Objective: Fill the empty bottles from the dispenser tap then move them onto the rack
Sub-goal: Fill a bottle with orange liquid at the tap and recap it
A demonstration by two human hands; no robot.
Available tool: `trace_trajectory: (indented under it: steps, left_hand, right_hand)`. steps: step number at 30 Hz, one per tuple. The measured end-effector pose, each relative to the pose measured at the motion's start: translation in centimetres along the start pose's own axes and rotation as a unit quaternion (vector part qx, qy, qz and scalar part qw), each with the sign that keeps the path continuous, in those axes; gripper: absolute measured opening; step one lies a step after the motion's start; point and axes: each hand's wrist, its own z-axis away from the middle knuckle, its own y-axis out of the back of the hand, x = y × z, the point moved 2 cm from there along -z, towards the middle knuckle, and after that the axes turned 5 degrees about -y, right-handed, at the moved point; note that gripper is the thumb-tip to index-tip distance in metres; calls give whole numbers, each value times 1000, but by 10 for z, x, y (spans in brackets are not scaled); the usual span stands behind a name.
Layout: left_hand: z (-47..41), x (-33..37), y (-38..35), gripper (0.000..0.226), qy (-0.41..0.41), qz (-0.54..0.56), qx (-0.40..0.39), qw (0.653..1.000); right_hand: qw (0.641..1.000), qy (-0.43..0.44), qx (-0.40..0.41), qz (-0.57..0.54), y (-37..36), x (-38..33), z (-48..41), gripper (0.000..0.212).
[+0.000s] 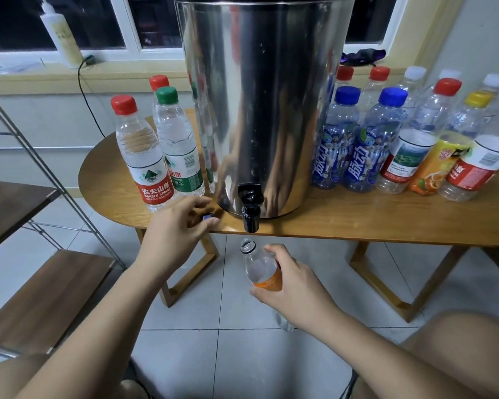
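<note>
— Three full bottles point(144, 156) stand capped at the tabletop's point(357, 220) left end, beside the dispenser point(265, 96). Is that all that's done?

— It looks so. I see no bottle on the rack point(49, 283) shelves that show, so those three haven't been moved yet. About ten empty bottles point(409, 145), all capped, crowd the right end.

— And the one in hand?

— The right hand point(294, 286) is wrapped round the open bottle point(261, 269), gripping its orange label. It hangs below the tabletop's front edge, just under the tap point(250, 208), tilted with its mouth up towards the spout.

— Filling?

— No stream shows, and the clear upper part looks dry. I'd say filling hasn't begun.

— The left hand point(176, 228)?

— At the front edge by the dispenser's base, fingers curved over a small blue cap point(207, 217). Whether it pinches the cap or merely hovers round it, I cannot tell.
</note>
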Motion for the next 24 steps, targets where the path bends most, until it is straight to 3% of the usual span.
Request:
trace_trajectory:
  steps: [5, 10, 15, 24]
  left_hand:
    - [-4, 30, 23, 13, 30, 146, 78, 986]
    - [-2, 78, 33, 22, -35, 268, 51, 961]
    - [-2, 94, 27, 30, -104, 213, 5, 972]
    - [-3, 96, 29, 27, -126, 173, -5, 977]
  right_hand:
    - [1000, 0, 11, 1, -1, -1, -3, 79]
    - [1000, 8, 15, -6, -7, 0, -4, 71]
    - [1000, 5, 28, -13, -8, 2, -7, 68]
    - [999, -1, 17, -31, -7, 1, -11, 69]
